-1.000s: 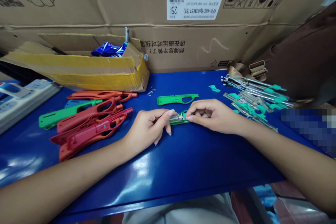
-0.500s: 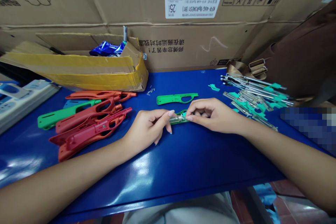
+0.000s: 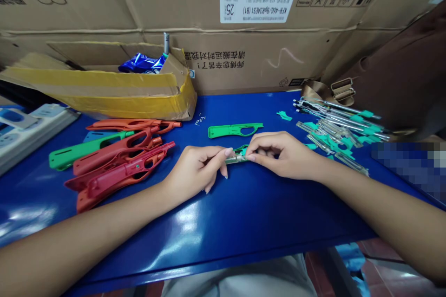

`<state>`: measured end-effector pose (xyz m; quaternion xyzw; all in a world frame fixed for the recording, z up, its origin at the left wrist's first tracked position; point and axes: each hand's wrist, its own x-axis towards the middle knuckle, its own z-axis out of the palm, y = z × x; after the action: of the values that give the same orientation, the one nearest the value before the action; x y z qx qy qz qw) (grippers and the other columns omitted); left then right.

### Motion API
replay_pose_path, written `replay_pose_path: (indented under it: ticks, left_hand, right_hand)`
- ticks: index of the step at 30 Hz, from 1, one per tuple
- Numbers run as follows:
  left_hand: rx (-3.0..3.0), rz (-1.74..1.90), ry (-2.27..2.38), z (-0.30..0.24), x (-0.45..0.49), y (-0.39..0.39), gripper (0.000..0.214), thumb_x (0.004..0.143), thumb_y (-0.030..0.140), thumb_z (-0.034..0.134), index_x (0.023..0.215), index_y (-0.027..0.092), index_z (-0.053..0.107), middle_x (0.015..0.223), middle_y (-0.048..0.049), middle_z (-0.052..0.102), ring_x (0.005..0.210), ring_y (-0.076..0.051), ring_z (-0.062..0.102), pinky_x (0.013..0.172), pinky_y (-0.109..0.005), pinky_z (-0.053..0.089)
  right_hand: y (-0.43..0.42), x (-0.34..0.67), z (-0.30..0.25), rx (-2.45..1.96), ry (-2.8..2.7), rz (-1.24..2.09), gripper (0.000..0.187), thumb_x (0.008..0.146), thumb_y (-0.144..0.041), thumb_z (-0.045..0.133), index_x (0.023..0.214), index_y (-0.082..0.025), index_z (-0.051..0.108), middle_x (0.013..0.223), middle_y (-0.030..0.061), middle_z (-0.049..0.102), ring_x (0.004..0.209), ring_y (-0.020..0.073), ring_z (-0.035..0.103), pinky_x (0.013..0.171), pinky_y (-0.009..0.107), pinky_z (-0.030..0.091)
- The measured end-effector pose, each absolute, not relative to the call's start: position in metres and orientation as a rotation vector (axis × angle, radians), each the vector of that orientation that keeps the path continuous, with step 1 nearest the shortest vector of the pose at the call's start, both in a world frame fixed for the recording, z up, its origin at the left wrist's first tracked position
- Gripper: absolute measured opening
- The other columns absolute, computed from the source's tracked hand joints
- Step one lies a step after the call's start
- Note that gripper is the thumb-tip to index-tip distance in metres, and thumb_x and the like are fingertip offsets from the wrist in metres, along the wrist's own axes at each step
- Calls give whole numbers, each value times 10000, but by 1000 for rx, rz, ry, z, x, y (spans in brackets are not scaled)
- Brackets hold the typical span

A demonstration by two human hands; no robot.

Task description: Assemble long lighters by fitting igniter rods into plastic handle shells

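My left hand [image 3: 200, 168] closes its thumb and fingers on one end of a green lighter casing half, with a clear tank [image 3: 235, 159] lying in or on it. At the other end, my right hand [image 3: 284, 155] pinches around a teal piece [image 3: 244, 151] beside the tank; its fingertips partly hide what they grip. Just beyond the hands lies another green lighter casing half [image 3: 219, 131], with an oval opening toward its right end. A loose teal trigger piece [image 3: 285, 116] rests farther back on the right.
Red, orange and green lighter casings [image 3: 101, 161] are piled on the left of the blue table [image 3: 223, 222]. Metal rods and clear tanks with teal parts [image 3: 334, 127] lie at right. Behind stand a taped cardboard tray [image 3: 139, 102] and large cartons [image 3: 258, 65]; a power strip [image 3: 38, 130] sits far left.
My right fingertips have shifted slightly down onto the teal piece, now covering more of it. The left hand keeps its hold, and the piles stay as they were.
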<state>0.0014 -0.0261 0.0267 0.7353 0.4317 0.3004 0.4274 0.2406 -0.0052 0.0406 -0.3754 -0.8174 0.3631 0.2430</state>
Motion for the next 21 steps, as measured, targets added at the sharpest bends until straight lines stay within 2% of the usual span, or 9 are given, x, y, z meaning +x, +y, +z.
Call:
replay_pose_path:
  ticks: [9,21]
  left_hand:
    - [1812,734,1035,29,2,-27,485,1017,407,475,643,149,643,345,80,458,270,-42,430,377,-140,349]
    - [1819,718,1009,31,2,-27,485,1023,391,469,624,157,614,339,80,448,263,-48,430,370,-148,347]
  right_hand:
    - [-7,239,41,-969,-2293,937,145,947,-228,601,883,-148,703,817,22,644,632,87,514,553,209,393]
    - [-9,239,39,-895,-2322,897,153,968,-223,577,880,-165,688,828,38,660,694,123,551,626,253,421]
